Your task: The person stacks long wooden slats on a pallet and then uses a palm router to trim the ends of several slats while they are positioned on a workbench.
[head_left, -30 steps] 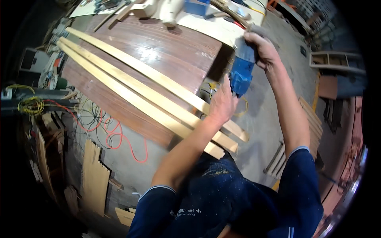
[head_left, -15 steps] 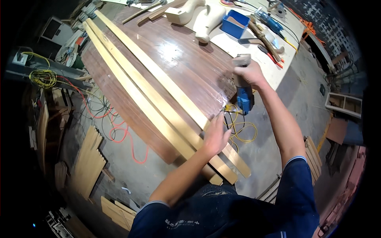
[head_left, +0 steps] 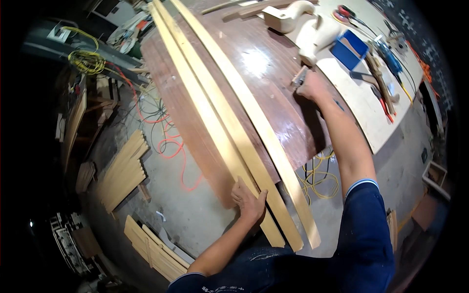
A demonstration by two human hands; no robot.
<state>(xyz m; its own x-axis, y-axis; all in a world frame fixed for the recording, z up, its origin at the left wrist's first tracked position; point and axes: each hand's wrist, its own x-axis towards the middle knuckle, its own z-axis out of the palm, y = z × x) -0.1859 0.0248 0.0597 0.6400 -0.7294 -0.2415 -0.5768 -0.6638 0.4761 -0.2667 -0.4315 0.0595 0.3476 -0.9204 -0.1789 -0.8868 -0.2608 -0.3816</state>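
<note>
Left hand (head_left: 250, 201) is open, palm flat on the near end of the pale wood strips (head_left: 229, 122); 3 of them lie side by side along the dark brown counter (head_left: 273, 93), ends sticking out past its edge. Right hand (head_left: 311, 86) is closed around a small grey tool (head_left: 299, 78) further up the counter. Orange and yellow cables (head_left: 168, 146) on the floor.

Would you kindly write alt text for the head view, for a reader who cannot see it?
Seen from above, a person's left hand presses the near ends of long pale wooden strips on a dark brown panel, while the right hand grips a small tool farther along. Cables trail over the concrete floor.
</note>
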